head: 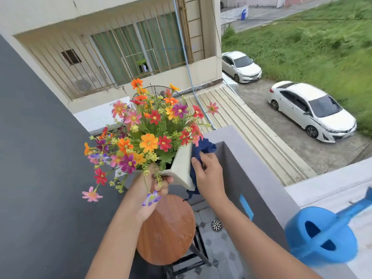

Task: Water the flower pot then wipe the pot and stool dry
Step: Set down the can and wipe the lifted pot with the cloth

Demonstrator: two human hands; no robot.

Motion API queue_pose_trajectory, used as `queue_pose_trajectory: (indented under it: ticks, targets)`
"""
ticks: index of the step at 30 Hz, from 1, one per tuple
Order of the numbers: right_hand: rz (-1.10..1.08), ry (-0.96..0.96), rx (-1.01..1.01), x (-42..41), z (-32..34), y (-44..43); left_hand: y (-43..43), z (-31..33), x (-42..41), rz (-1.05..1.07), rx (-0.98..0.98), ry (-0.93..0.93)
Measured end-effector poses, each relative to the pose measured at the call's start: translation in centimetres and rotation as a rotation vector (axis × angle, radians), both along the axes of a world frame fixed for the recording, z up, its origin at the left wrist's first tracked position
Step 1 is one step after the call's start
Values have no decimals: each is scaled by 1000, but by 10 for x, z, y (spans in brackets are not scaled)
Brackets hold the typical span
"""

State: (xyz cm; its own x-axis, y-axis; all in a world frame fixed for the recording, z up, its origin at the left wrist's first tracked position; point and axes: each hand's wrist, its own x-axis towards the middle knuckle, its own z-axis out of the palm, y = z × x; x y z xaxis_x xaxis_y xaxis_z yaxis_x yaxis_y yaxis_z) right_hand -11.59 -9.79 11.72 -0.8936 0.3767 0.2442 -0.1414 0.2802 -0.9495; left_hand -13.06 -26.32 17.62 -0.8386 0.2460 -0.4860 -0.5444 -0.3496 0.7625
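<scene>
Pot (181, 166), white and square, is lifted off the stool (167, 230) and tilted; I see my left hand (155, 188) pinching its near rim at 6 o'clock. My right hand (209, 174), at the pot's 3 o'clock, presses a blue cloth (203, 148) flat against its side wall. I judge watering done and step 2, wiping, underway. Next: finish the pot's sides, then dry the wet stool below.

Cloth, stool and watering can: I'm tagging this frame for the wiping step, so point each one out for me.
cloth (206, 147), head view, on the bunched upper end
stool (167, 230), head view, on the wet round seat
watering can (322, 236), head view, on the blue body
</scene>
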Motion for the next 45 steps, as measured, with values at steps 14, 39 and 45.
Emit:
queue_pose_trajectory:
  ticks: [14,39,45]
  targets:
    - [46,130,-187,15,64,-18,16,9,14,51,-198,126]
    - [221,-384,-161,-32,76,31,-52,41,4,-139,-468,154]
    - [-45,-311,-440,-28,42,6,-49,14,4,147,-648,141]
